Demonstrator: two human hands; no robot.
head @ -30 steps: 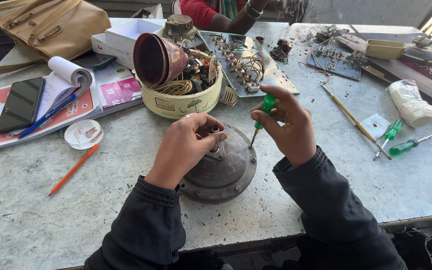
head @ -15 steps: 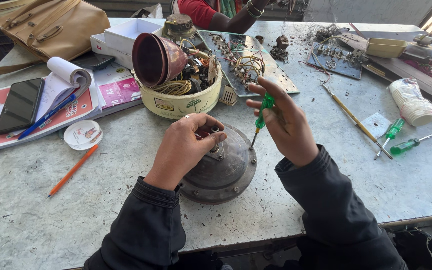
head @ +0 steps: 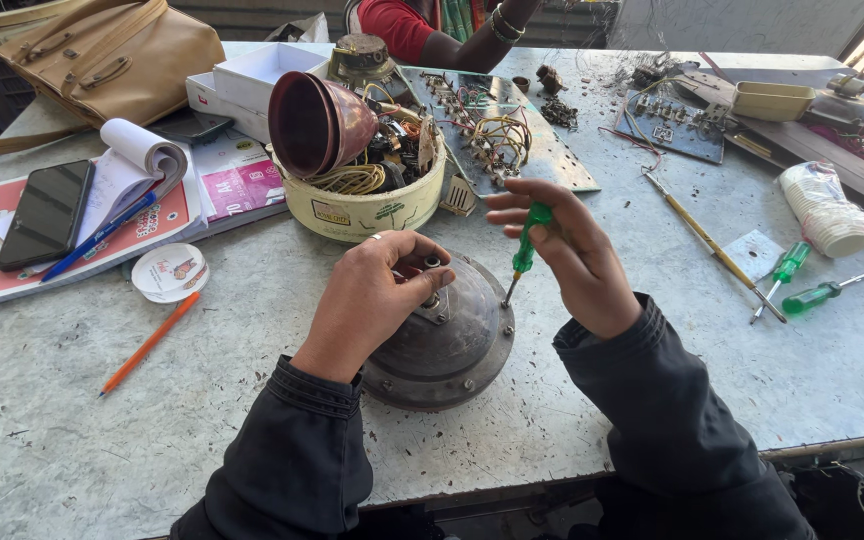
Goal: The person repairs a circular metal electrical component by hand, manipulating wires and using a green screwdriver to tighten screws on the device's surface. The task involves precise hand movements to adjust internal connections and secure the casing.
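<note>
The grey marbled table point(head: 82, 440) carries the round metal motor housing point(head: 447, 345) at the near middle, where it also sat 1 second ago. The left hand point(head: 377, 295) rests over its hub, grip closed around the centre shaft as before. The right hand point(head: 572, 255) pinches a green-handled screwdriver point(head: 524, 250), fingers clamped on the handle. The handle now stands a little more upright than 0.5 seconds ago, and the tip meets a screw at the housing's right rim, so the screw is likely being worked.
</note>
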